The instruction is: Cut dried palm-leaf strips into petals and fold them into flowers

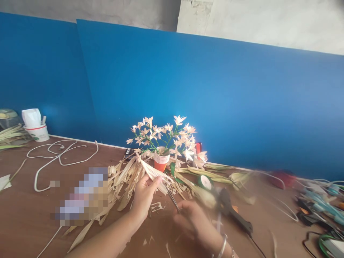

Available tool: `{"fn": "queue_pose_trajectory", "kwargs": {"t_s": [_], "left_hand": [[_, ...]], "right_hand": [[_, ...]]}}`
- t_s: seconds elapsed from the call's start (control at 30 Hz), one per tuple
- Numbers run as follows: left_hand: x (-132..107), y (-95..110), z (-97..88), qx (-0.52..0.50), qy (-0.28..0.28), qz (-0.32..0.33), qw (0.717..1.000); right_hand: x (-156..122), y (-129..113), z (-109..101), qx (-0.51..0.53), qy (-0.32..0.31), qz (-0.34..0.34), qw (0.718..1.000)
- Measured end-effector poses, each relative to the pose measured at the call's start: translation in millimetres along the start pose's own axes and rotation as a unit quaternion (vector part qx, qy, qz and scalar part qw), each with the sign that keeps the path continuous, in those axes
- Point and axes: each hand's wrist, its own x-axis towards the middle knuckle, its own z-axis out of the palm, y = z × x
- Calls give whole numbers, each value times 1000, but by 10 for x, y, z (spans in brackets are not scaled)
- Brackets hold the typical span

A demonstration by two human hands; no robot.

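Corn husk [152, 171], pinched in left hand [144, 193]; right hand [191, 217] (blurred) grips scissors [174, 201] near its edge. Likely trimming; next snip calls for taut husk.

Brown table [21, 218]: dry husks [126, 179], white cable [36, 181], scraps [156, 206].

A white cable [36, 180] curls near a white tub [39, 134], a blue partition [204, 96] behind

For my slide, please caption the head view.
Left hand holds a pale husk, right hand a slim metal tool, near pale pointed flowers.
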Motion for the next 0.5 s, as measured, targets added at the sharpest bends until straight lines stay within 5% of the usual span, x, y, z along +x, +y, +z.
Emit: {"fn": "queue_pose_trajectory", "kwargs": {"t_s": [0.5], "left_hand": [[39, 36, -15, -3, -25, -11, 1000]], "right_hand": [[-11, -18, -16, -25, 0, -10, 1000]]}}
